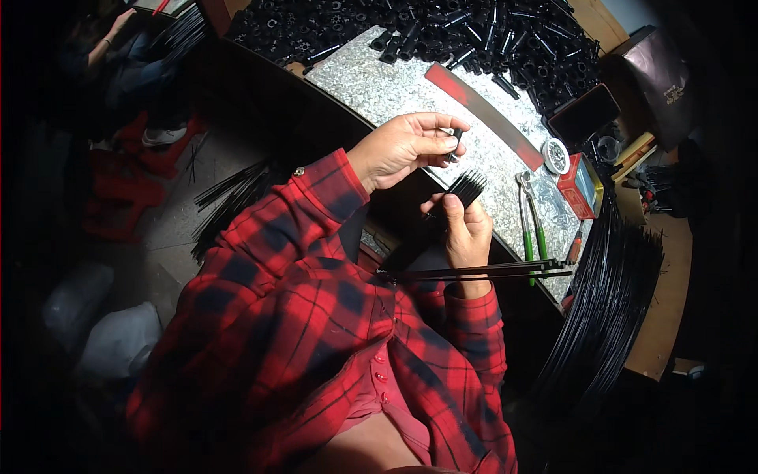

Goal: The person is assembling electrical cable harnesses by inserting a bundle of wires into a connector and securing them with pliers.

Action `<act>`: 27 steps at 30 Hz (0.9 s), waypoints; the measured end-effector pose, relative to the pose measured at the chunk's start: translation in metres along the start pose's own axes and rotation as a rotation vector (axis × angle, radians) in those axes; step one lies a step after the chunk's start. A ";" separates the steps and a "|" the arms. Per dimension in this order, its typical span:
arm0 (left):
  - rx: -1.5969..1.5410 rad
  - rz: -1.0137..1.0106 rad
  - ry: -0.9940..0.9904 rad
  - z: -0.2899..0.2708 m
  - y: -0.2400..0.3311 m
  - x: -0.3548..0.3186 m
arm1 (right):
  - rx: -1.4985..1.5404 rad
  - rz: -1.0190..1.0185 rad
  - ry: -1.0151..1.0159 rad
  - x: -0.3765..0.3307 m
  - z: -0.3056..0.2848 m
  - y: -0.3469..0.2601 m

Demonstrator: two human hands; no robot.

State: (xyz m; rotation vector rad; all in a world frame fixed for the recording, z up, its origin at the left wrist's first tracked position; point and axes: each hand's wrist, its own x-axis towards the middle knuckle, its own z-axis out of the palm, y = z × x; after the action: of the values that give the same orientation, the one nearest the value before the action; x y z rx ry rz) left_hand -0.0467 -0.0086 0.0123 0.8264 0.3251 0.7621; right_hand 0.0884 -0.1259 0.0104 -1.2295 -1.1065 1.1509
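My left hand (407, 148) pinches a small black tubular piece (455, 141) between thumb and fingertips, above the near edge of the speckled worktop (367, 75). Just below and to the right, my right hand (467, 233) is closed around a bundle of thin black rods (467, 186), their tips fanned out toward the left hand. The small piece and the rod tips are apart. Several longer black rods (489, 271) cross my right wrist; whether they belong to the held bundle is hard to see. My right fingers are partly hidden under the bundle.
Black tubular parts (505, 39) pile along the worktop's far side. A red-and-dark flat strip (485, 114), green-handled pliers (530, 221), a round white container (556, 156) and a red box (580, 188) lie rightward. Long black rods (604, 292) hang at right. Another person's arm (106, 43) shows far left.
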 end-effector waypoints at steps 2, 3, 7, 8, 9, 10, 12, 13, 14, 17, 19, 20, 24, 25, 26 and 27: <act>-0.011 -0.008 -0.006 0.001 0.000 -0.001 | -0.001 0.004 -0.005 0.000 -0.001 0.000; -0.021 -0.014 -0.010 0.003 0.000 -0.002 | -0.020 -0.014 -0.015 0.001 -0.002 0.002; -0.045 -0.036 -0.035 0.007 0.002 -0.004 | -0.066 -0.064 -0.038 0.002 -0.003 0.004; -0.052 -0.044 -0.044 0.007 0.002 -0.004 | -0.074 -0.076 -0.042 0.003 -0.003 0.004; -0.052 -0.043 -0.045 0.007 0.002 -0.005 | -0.081 -0.088 -0.047 0.003 -0.002 0.003; -0.046 -0.047 -0.049 0.006 0.002 -0.004 | -0.081 -0.088 -0.048 0.002 -0.002 0.003; -0.034 -0.055 -0.057 0.006 0.001 -0.005 | -0.093 -0.073 -0.064 0.002 -0.002 0.001; -0.034 -0.054 -0.057 0.006 0.001 -0.005 | -0.098 -0.065 -0.073 0.001 -0.001 0.000; -0.030 -0.065 -0.062 0.006 0.001 -0.005 | -0.099 -0.065 -0.073 0.001 -0.001 -0.001; -0.023 -0.087 -0.073 0.006 0.001 -0.006 | -0.086 -0.060 -0.076 0.001 0.000 -0.003; -0.038 -0.097 -0.099 0.006 0.000 -0.006 | -0.088 -0.066 -0.077 0.001 0.001 -0.002; -0.045 -0.102 -0.112 0.005 0.000 -0.006 | -0.089 -0.072 -0.077 0.001 0.001 -0.002; -0.069 -0.101 -0.149 0.004 -0.001 -0.005 | -0.099 -0.070 -0.087 0.001 0.001 -0.003; -0.068 -0.100 -0.149 0.003 -0.002 -0.004 | -0.103 -0.066 -0.091 0.001 0.001 -0.003; -0.075 -0.088 -0.145 0.001 -0.005 -0.004 | -0.103 -0.067 -0.092 0.001 0.001 -0.003; -0.081 -0.077 -0.140 0.000 -0.007 -0.003 | -0.096 -0.067 -0.086 0.001 0.001 -0.002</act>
State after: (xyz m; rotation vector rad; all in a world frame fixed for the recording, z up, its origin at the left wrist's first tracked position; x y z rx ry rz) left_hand -0.0458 -0.0141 0.0065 0.7822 0.1988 0.6386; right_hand 0.0875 -0.1248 0.0128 -1.2169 -1.2705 1.1192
